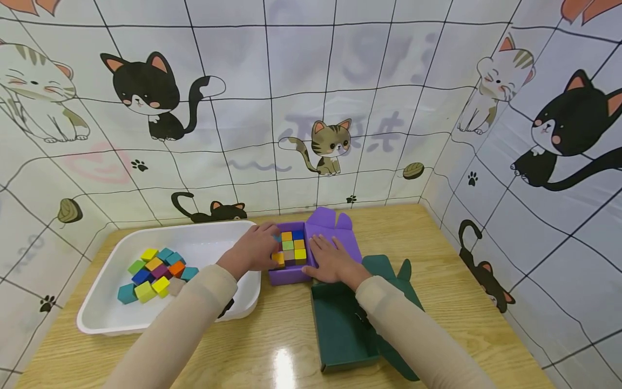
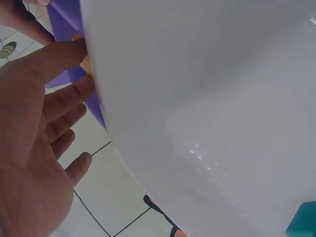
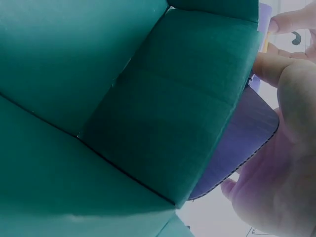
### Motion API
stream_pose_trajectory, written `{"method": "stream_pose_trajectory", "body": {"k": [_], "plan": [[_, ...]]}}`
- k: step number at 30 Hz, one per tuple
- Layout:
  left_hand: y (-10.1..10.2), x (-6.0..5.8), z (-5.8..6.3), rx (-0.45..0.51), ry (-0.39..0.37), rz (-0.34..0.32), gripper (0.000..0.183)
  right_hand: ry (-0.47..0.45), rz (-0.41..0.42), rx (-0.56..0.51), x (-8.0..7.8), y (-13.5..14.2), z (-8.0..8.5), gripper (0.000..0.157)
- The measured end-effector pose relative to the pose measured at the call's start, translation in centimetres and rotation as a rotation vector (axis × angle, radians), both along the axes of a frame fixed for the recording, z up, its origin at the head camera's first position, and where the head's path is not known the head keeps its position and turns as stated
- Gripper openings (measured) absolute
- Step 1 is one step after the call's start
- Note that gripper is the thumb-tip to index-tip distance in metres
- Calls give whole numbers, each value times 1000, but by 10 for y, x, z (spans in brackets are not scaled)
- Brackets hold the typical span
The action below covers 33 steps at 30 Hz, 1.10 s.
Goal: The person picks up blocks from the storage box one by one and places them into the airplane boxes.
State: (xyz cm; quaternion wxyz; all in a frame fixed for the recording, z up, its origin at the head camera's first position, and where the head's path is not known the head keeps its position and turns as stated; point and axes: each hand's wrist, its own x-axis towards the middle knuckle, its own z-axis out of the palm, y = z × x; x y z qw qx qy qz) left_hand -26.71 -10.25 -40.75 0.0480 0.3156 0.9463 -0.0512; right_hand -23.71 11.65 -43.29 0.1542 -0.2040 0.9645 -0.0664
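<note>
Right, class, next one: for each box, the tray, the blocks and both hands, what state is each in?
Purple box: open, purple lid folded back
Packed blocks: in rows inside the purple box, some hidden
Green box: open, partly hidden
White tray: upright, uncovered
Loose blocks: bunched in the white tray
Left hand: at the purple box, grip unclear
Right hand: fingers extended, resting on the purple lid

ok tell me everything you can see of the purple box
The purple box looks like cardboard: shallow, low-walled, its lid with rounded flaps folded open to the right. It sits flat on the table, right of the tub, with coloured cubes in rows inside. The left hand covers part of its left side, hiding exactly what it touches there; the right hand rests on the lid.
</note>
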Motion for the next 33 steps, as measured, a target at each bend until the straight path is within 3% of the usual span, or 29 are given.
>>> {"method": "stream_pose_trajectory", "body": {"k": [11,20,28,33], "plan": [[-1,-4,-1,50,-97,37,23,-2,-2,-7,1,-1,1,80],[1,-6,-5,39,-94,48,19,-5,-8,1,1,-1,2,80],[13,-6,-8,-81,-25,39,14,-1,-4,-3,0,-1,0,81],[22,-7,-12,-176,-1,62,24,-1,-3,1,0,-1,0,81]]}}
